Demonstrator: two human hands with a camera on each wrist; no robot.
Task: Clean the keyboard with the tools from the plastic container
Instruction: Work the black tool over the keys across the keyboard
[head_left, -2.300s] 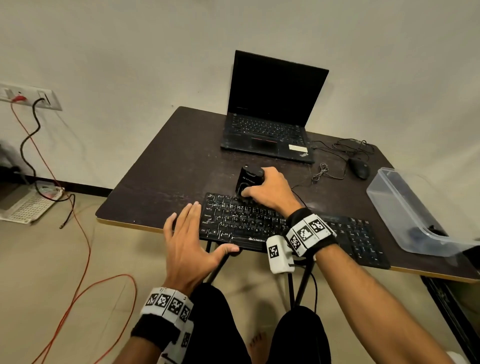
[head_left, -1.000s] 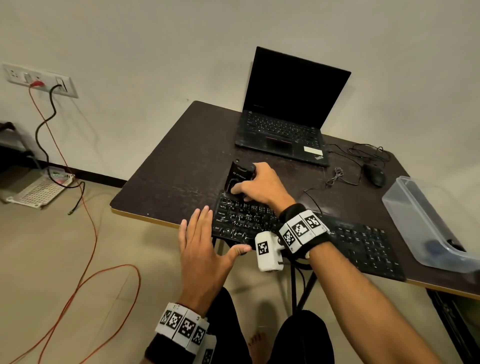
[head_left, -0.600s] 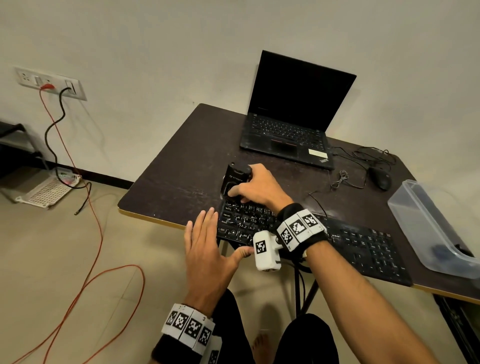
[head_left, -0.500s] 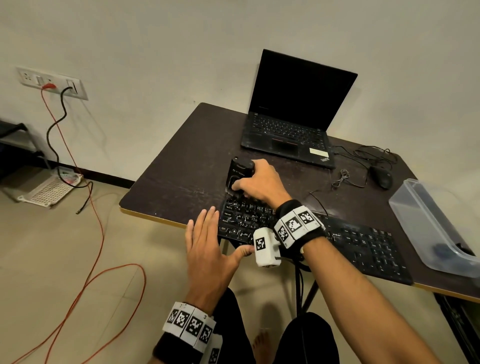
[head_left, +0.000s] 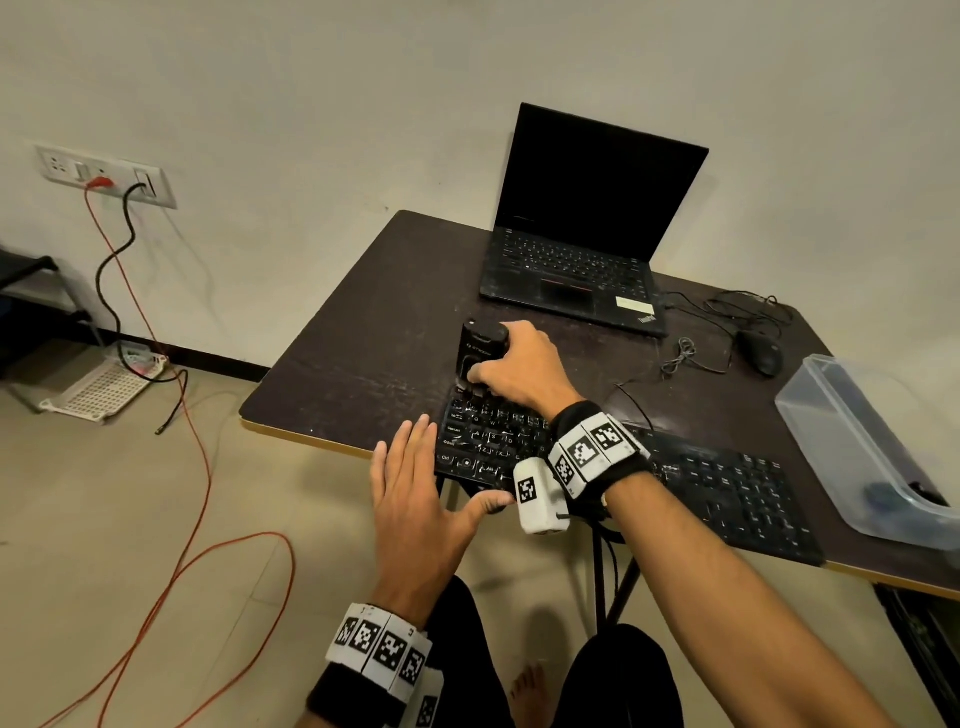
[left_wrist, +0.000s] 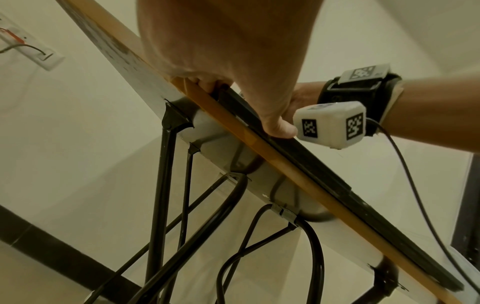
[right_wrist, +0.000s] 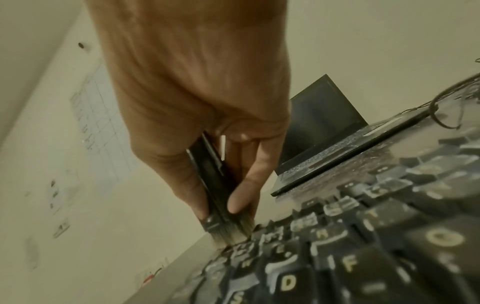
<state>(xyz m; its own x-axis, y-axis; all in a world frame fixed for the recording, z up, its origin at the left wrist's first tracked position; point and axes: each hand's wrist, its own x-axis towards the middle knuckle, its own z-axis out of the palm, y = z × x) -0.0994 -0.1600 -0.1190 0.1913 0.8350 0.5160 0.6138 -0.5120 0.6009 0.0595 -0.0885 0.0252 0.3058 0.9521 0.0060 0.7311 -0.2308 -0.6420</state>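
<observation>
While the left hand (head_left: 415, 499) lay flat with straight fingers against the keyboard's (head_left: 727, 493) left end at the near table (head_left: 363, 364) edge, its thumb hooked along the front rim to brace it, the right hand (head_left: 519, 371) kept its fingers and thumb curled around a black brush tool (head_left: 480, 348). Seen from the right wrist, the brush tool's bristles (right_wrist: 240, 232) touched the keys at the top-left corner of the board. Compared with a couple of seconds before, the tool had travelled leftward along the upper rows, from nearer the middle to that far-left corner, and the bracing hand had held its place throughout. By my judgement, this meant one sweep of the upper rows was ending and the lower rows and the number pad on the right were yet to be brushed. Farther right, the plastic container (head_left: 841, 441) sat at the table's right edge, with a dark item still lying inside, too dim to identify. Beyond the keyboard lay a mouse (head_left: 761, 351) with its tangled cable, and farthest back an open laptop (head_left: 571, 270) stood with a dark screen.
</observation>
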